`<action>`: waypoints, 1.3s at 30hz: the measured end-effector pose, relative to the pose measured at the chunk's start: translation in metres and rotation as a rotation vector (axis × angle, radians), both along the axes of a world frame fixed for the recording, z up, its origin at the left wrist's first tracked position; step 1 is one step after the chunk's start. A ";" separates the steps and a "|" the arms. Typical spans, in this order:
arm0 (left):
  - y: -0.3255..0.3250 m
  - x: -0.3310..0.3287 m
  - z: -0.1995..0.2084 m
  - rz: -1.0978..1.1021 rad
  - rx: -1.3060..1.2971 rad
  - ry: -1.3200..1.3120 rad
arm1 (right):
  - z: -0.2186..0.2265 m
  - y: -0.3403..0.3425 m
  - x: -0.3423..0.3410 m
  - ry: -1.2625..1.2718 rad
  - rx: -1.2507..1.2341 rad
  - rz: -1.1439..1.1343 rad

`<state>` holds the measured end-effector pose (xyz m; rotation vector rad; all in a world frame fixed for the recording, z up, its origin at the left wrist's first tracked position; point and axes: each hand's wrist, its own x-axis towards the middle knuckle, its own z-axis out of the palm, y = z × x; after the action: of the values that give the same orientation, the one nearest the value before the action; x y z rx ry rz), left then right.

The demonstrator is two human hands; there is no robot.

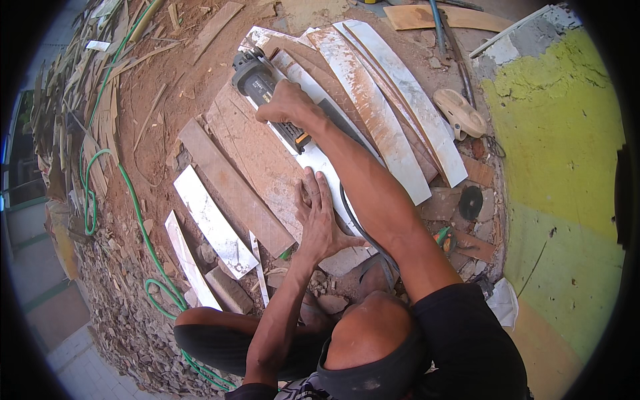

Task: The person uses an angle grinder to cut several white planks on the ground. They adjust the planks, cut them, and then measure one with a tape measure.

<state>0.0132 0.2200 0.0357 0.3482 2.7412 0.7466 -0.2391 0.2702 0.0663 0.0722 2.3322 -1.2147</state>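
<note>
My right hand [288, 107] is wrapped round a black and grey angle grinder [259, 87], which lies along a white strip. Its head points to the far left, and the wheel's contact with the strip is hidden. My left hand [319, 223] lies with fingers stretched on the near part of this white strip [315, 159], apart from the grinder. A dark power cord [348, 208] runs beneath my right forearm toward my legs. The strip rests over a wide reddish-brown slab [250, 143]. More long white strips [370, 100], some smeared with reddish dirt, lie to the right.
Loose strips [215, 220] lie at the left, beside a brown plank [233, 187]. A green hose [137, 207] winds over rubble and wood scraps. At the right are a beige clog-like object [460, 113], a black disc [471, 203] and a yellow-green wall [553, 133].
</note>
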 end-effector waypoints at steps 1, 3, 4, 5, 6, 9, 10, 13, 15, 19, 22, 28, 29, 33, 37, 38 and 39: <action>0.000 0.000 0.000 -0.001 0.003 0.006 | 0.000 -0.001 0.000 0.006 0.001 0.000; -0.001 0.000 0.000 0.003 -0.003 -0.003 | -0.001 -0.001 0.000 -0.001 -0.007 -0.004; 0.000 0.000 0.000 0.004 -0.007 -0.008 | -0.001 -0.001 0.000 -0.006 -0.013 -0.007; 0.000 0.000 0.000 0.009 -0.010 -0.015 | -0.002 -0.001 0.000 -0.005 -0.020 -0.004; 0.000 0.001 0.001 0.014 -0.007 -0.021 | -0.003 0.000 0.000 -0.005 -0.021 -0.002; 0.001 0.000 0.003 0.016 0.004 -0.035 | -0.004 0.000 0.001 0.004 -0.013 -0.004; 0.000 0.000 0.004 0.016 0.007 -0.039 | -0.004 0.000 0.001 0.009 -0.008 -0.006; 0.001 -0.001 0.006 0.019 0.007 -0.061 | -0.007 0.000 0.001 0.006 -0.001 -0.013; 0.002 -0.001 0.005 0.019 0.015 -0.048 | -0.007 0.001 0.002 0.003 -0.012 -0.011; 0.001 0.000 0.003 0.025 0.006 -0.020 | 0.006 0.006 0.005 -0.094 -0.051 0.036; 0.002 0.000 0.005 0.026 -0.007 -0.018 | 0.009 0.007 0.007 -0.071 -0.037 0.021; 0.003 0.001 0.005 0.026 -0.008 -0.017 | 0.009 0.007 0.007 -0.066 -0.026 0.008; 0.003 0.001 0.004 0.025 0.005 -0.016 | 0.007 0.007 0.006 -0.068 -0.020 0.011; 0.001 0.000 0.003 0.022 0.028 -0.014 | 0.004 0.006 0.008 -0.018 -0.019 0.019; 0.002 0.001 0.003 0.021 0.022 -0.003 | -0.002 0.007 0.009 0.010 -0.024 0.014; 0.002 0.001 0.003 0.024 0.016 -0.013 | -0.001 0.007 0.008 -0.019 -0.017 0.020; 0.003 0.001 0.004 0.027 0.009 -0.024 | 0.001 0.007 0.008 -0.048 -0.010 0.026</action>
<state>0.0138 0.2228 0.0401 0.3024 2.7264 0.7653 -0.2311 0.2769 0.0671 0.0668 2.2786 -1.1987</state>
